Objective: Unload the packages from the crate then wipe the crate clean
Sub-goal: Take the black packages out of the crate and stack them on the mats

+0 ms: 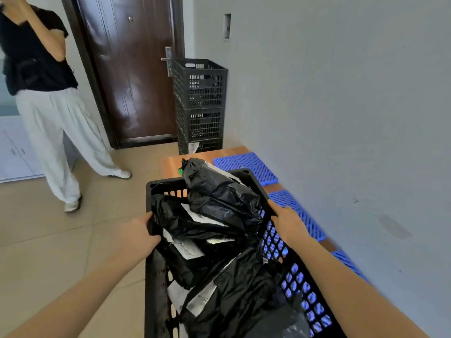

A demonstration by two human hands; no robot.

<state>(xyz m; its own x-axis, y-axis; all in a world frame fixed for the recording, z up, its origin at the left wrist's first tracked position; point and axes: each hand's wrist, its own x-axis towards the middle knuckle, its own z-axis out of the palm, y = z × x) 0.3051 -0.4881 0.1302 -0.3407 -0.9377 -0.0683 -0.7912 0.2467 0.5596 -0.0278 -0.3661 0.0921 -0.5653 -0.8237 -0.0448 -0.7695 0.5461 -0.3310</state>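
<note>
Crate point(156, 189): one, black plastic lattice, foreground centre, long side running away from the camera, far end over the worktop point(174, 164). Whether it rests there or is carried cannot be told.

Packages point(219, 198): black plastic mail bags with white labels, heaped in the crate above rim height. They overlap, so an exact count cannot be made; at least five. The topmost leans over the far rim and shows a small green tag point(180, 170) at its neck.

Left hand point(140, 234): one, fingers curled round the left rim of the crate.

Right hand point(288, 222): one, on the right rim, thumb laid along the top edge, fingers wrapped down the outer wall and mostly hidden.

Worktop: one, wood-toned, set against the grey wall point(341, 93).

Blue lattice mats point(246, 164): three, in a row along the wall on the worktop, the nearer two partly hidden behind the crate.

Stacked black crates point(200, 93): three, beyond the worktop, beside the brown door point(131, 69).

Standing person point(36, 57): one, black top, pale trousers, on the tiled floor point(48, 240) to the left.

White cabinet point(14, 152): one, far left edge.
</note>
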